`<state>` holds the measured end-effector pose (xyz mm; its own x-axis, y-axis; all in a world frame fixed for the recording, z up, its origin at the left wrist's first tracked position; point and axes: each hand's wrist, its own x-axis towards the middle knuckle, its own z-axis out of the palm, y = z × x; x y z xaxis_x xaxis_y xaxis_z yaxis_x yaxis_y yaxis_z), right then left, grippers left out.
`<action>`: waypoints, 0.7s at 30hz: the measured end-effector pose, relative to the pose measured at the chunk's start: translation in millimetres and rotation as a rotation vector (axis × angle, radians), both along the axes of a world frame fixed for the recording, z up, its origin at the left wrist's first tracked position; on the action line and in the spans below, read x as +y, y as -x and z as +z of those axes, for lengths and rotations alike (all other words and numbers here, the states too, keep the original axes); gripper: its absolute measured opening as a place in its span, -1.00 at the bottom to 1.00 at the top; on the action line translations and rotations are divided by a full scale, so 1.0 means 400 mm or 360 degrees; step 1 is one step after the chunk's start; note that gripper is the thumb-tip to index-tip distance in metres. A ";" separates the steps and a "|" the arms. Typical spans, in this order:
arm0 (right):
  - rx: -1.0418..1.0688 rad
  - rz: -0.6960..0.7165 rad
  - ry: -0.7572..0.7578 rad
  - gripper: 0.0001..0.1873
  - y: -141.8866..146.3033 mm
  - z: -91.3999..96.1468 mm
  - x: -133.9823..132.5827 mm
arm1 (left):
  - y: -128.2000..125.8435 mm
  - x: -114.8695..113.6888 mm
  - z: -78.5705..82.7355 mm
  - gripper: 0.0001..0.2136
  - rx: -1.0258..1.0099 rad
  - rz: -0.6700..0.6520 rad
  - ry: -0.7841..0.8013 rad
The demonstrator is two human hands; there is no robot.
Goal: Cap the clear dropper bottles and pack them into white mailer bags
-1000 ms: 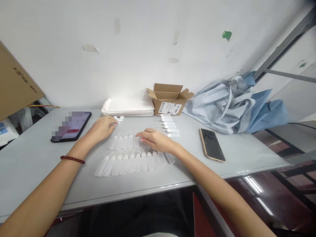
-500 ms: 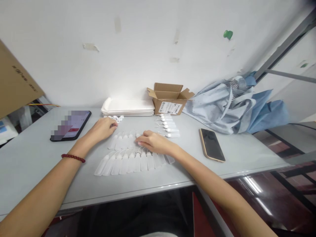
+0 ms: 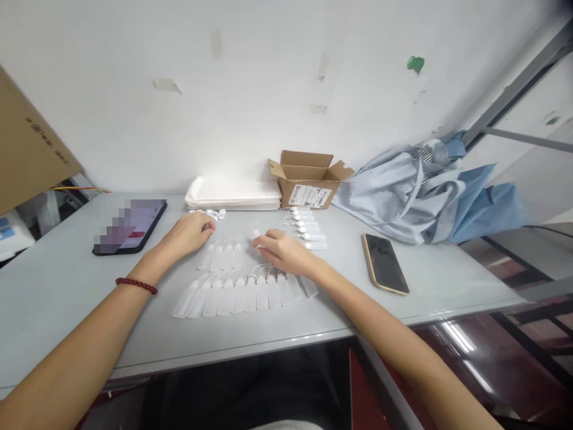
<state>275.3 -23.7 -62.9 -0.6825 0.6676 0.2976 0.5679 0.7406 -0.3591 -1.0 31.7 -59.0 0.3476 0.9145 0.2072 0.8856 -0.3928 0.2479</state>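
Note:
Two rows of small clear plastic tags with white strings lie side by side on the grey table [image 3: 54, 310]: a long near row [image 3: 244, 294] and a shorter far row [image 3: 222, 255]. My right hand [image 3: 282, 251] is closed in a pinch on one tag [image 3: 255, 230], lifted just above the right end of the far row. My left hand [image 3: 188, 232], fingers curled, rests at the left end of that row, touching a little heap of white string loops [image 3: 213, 213]. A third group of tags [image 3: 307, 230] lies to the right of my right hand.
A phone with a lit screen [image 3: 129, 226] lies at the left, a dark phone [image 3: 384, 263] at the right. A stack of white trays [image 3: 235, 194] and an open cardboard box [image 3: 308, 178] stand by the wall. Blue cloth [image 3: 425, 191] is heaped at the right.
My right hand closed on a tag at the far row's right end and lifted it a little up and back. My left hand stayed in place.

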 end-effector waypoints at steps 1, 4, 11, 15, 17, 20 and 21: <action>0.0030 -0.0009 -0.0024 -0.73 -0.001 0.003 -0.001 | -0.002 -0.004 0.005 -0.79 -0.0006 0.0037 0.0012; 0.0107 -0.0030 -0.0071 -0.78 -0.002 0.013 -0.006 | -0.021 -0.026 0.031 -0.82 -0.0182 0.0181 0.0001; 0.0336 -0.0005 -0.0031 -0.86 0.006 0.019 -0.021 | -0.120 -0.109 0.104 -0.69 -0.1180 -0.0089 0.0579; 0.0415 0.0019 0.0042 -0.89 0.012 0.023 -0.030 | -0.146 -0.132 0.112 -0.70 -0.1358 -0.0176 0.0754; 0.0444 0.0042 0.0083 -0.90 0.014 0.024 -0.032 | -0.147 -0.133 0.108 -0.68 -0.1407 -0.0149 0.0776; 0.0480 0.0045 0.0126 -0.90 0.015 0.024 -0.032 | -0.146 -0.130 0.105 -0.68 -0.1419 -0.0146 0.0762; 0.0487 0.0041 0.0137 -0.90 0.015 0.024 -0.032 | -0.147 -0.130 0.105 -0.70 -0.1407 -0.0157 0.0745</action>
